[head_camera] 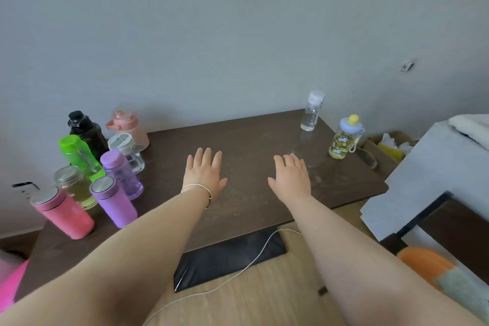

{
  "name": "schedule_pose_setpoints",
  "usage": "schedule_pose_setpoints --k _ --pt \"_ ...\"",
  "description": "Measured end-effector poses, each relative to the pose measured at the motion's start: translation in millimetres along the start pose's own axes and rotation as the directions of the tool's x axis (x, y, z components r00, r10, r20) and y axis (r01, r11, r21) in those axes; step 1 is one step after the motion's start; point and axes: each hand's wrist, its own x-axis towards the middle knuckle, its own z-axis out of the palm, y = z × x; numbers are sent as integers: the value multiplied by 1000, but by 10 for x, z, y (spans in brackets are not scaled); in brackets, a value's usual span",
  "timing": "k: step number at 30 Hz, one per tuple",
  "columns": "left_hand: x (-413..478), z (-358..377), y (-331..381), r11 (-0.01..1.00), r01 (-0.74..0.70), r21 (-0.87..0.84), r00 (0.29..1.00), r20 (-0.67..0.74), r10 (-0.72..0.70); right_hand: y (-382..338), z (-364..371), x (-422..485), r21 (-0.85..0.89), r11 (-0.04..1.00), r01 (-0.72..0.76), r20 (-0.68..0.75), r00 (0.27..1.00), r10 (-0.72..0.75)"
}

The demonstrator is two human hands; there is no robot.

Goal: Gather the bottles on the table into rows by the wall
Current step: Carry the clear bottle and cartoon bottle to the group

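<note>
Both hands empty at mid-table, bottles split between two ends

The left hand [202, 174] and right hand [291, 180] are spread flat, fingers straight, low over the table [251, 135], gripping nothing. Eight bottles crowd at nine o'clock, from the black bottle [84, 130] by the wall out to the pink flask [63, 214]. At two o'clock stand the clear bottle [311, 114] and the cartoon bottle [344, 140]. The cartoon bottle sits close to the right edge, so a careless reach could likely knock it off, and the tall, narrow clear bottle may tip if slid, toppling into the tight cluster
</note>
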Motion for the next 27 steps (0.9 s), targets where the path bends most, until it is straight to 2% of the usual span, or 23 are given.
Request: schedule_pose_setpoints --k 5,11,20,27 --pt "212 -124 866 999 -34 -16 999 -15 34 896 -190 -66 -17 997 -74 -27 997 73" --pt "483 -251 1515 994 -106 -9 994 -24 106 1537 -302 -63 -2 991 -134 -79 988 134" --pt "1197 -347 2045 982 -185 -26 982 -29 184 2097 -300 301 -11 976 -218 -122 969 215" --pt "2111 -230 2301 967 -251 -48 968 -18 250 2472 -164 1011 1 954 -301 -124 946 299"
